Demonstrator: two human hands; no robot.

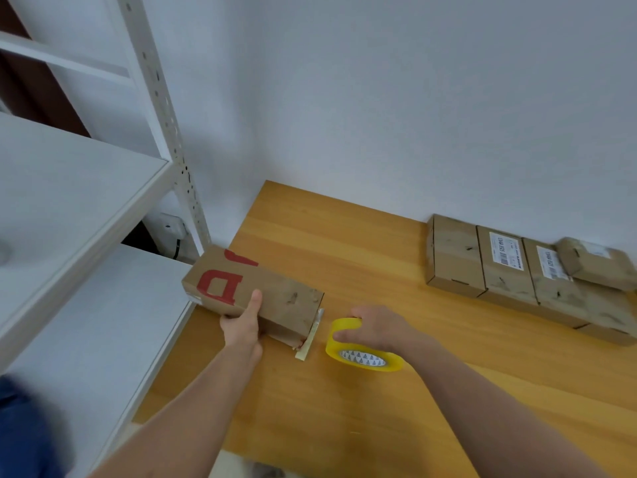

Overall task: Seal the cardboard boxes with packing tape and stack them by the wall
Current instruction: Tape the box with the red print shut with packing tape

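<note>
A long cardboard box with red lettering lies near the left edge of the wooden table. My left hand grips its near side, thumb on the top face. A strip of tape hangs off the box's right end onto the table. Just right of it, my right hand holds a yellow roll of packing tape standing on the table. Several brown boxes sit in a row against the wall at the right, with a smaller box on top.
White metal shelving stands to the left of the table, with an upright post close to the box's far end. A white wall runs behind the table. A wall socket shows under the shelf.
</note>
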